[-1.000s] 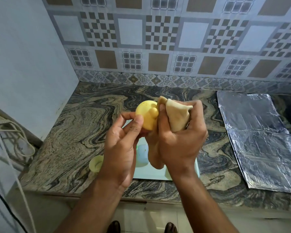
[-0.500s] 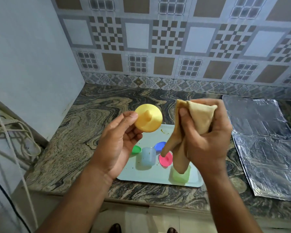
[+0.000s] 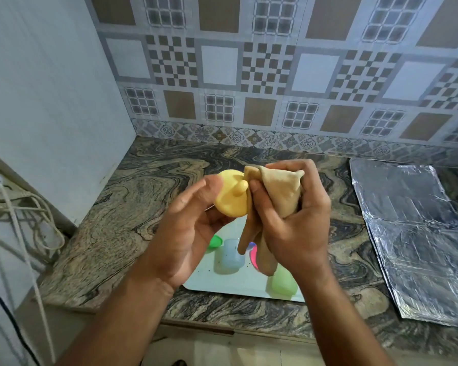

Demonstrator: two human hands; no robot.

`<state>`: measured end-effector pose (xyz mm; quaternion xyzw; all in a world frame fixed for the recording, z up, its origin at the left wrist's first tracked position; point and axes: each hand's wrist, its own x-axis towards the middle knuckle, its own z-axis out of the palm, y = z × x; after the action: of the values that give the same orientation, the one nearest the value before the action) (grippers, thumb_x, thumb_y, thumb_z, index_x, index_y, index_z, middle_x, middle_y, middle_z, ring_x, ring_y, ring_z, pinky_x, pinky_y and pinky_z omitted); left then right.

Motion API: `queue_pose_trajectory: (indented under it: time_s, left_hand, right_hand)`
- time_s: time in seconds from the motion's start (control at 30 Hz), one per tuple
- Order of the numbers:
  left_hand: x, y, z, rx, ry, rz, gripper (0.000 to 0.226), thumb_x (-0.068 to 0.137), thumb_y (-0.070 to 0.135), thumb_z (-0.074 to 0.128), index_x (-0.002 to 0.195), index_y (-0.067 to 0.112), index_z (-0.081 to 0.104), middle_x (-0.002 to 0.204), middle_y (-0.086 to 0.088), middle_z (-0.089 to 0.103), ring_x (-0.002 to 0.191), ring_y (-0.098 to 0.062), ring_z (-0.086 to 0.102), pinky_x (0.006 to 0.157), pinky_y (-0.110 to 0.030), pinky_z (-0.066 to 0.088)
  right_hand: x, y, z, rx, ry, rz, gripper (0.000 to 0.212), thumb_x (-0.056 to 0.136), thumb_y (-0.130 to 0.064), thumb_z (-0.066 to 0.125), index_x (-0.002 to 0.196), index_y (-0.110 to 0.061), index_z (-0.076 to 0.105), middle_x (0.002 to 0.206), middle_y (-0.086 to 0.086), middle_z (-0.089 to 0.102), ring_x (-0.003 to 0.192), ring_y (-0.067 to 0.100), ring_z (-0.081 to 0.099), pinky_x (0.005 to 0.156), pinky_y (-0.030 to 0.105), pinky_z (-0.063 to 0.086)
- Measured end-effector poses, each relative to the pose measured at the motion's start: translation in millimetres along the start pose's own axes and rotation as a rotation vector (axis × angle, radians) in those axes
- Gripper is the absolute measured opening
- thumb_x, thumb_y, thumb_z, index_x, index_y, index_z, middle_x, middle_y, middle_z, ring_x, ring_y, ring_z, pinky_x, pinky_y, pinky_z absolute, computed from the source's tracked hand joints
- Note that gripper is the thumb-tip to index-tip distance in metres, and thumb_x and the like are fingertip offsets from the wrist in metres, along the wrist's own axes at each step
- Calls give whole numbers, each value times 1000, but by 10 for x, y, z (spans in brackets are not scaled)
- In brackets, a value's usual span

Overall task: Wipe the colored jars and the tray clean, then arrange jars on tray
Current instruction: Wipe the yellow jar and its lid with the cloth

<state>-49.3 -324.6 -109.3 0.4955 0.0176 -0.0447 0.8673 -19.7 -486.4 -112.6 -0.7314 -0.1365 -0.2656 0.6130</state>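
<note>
The round yellow plastic jar lid (image 3: 232, 196) with a knob is pinched in the left hand (image 3: 188, 228), raised above the bench (image 3: 132, 207). Touching its right edge, the right hand (image 3: 291, 220) grips a bunched tan cloth (image 3: 278, 191). Below both hands lies the pale rectangular tray (image 3: 222, 282), carrying a translucent blue jar (image 3: 229, 256) and a green jar (image 3: 283, 283).

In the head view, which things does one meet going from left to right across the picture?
White cables → left hand → yellow lid → beige cloth → right hand → foil sheets.
</note>
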Motion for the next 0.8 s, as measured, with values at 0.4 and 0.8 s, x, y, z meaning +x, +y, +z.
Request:
queue_pose_trajectory:
  time_s: [0.4, 0.8]
  left_hand:
    - [-11, -164, -32, 244, -100, 177, 32, 87, -1, 69, 119, 0, 72, 112, -13, 79, 106, -23, 75, 94, -31, 59]
    - [42, -142, 48, -11, -105, 41, 25, 86, 5, 67, 104, 13, 82, 101, -8, 78, 95, -15, 75, 88, -24, 59]
  right_hand:
    - [5, -19, -5, -144, 101, -142, 24, 89, -21, 85, 98, -16, 63, 89, -12, 70, 77, 2, 68, 69, 16, 51]
    - [-19, 52, -57, 101, 135, -12, 22, 89, -15, 81, 100, -9, 63, 90, -9, 70, 74, 3, 66, 69, 19, 52]
